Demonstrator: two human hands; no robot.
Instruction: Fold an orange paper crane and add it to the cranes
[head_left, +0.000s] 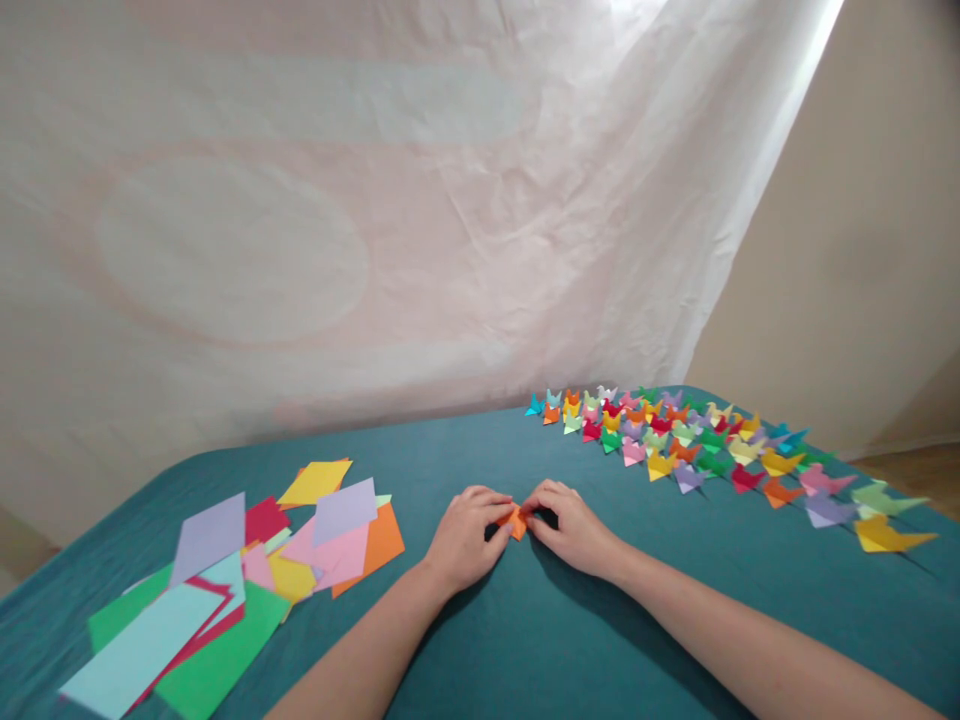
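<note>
Pinching orange paper [517, 523]: left fingers [493, 497], right fingers [543, 497].

Coloured papers [231, 575] suggest an indoor craft space.

Single view, head-worn: looks from over the near side of the worktop [427, 455], forward and down; hanging sheet [420, 230] beyond, forearms [375, 650] close below.

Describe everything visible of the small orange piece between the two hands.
The small orange piece looks like folded paper, with a pointed end towards the person. The left hand and right hand hold it from either side, partly covering it. It is at or just above the teal cloth; finer folds are too small to make out.
</note>
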